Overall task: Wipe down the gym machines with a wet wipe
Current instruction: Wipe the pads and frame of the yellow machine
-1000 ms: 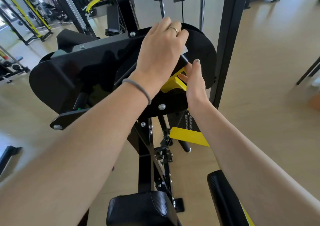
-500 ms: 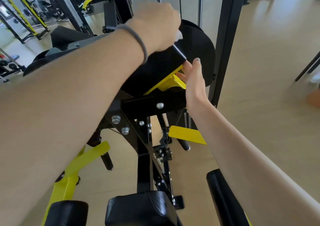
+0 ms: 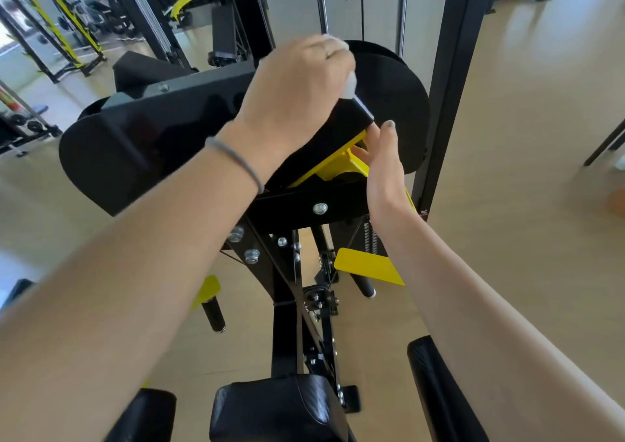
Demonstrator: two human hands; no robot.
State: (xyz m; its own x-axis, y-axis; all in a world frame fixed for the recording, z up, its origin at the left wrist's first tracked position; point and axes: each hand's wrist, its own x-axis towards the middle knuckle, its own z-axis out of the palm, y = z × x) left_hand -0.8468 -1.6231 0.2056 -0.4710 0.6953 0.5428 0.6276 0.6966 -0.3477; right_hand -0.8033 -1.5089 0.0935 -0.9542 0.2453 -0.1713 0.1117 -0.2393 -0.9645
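Black padding, nearest: three cushions of stitched, faintly wrinkled vinyl line the bottom edge — a blocky seat pad in the middle, a rounded one at the lower left, and a long bolster on the right that runs away from the viewer.
Centre post: a matte black steel upright rises from behind the seat pad, studded with silver bolts and nuts and crossed by thin diagonal struts.
Yellow parts: a flat painted plate sits right of the post; a black rubber-gripped peg juts out beside it, and a second peg hangs lower on the left.
Right hand: right hand stands edge-on, palm to the left, fingers extended and resting against a yellow bracket under the upper pad; it grips nothing.
Left hand: left hand reaches in from the lower left, a thin grey band on the wrist, fingers curled down over a wet wipe.
Wet wipe: wet wipe is a bunched white wad, mostly hidden under the fingers, showing only at the knuckles and fingertips; it presses on the right end of the upper pad.
Upper pad: a broad black pad — smooth, rounded ends, long axis slanting from lower left up to the right.
Round disc: a flat black disc stands just behind the wipe.
Frame: a tall black column rises on the right, chrome guide rods beside it.
Far background: blurred yellow-and-black racks on a pale wooden floor.
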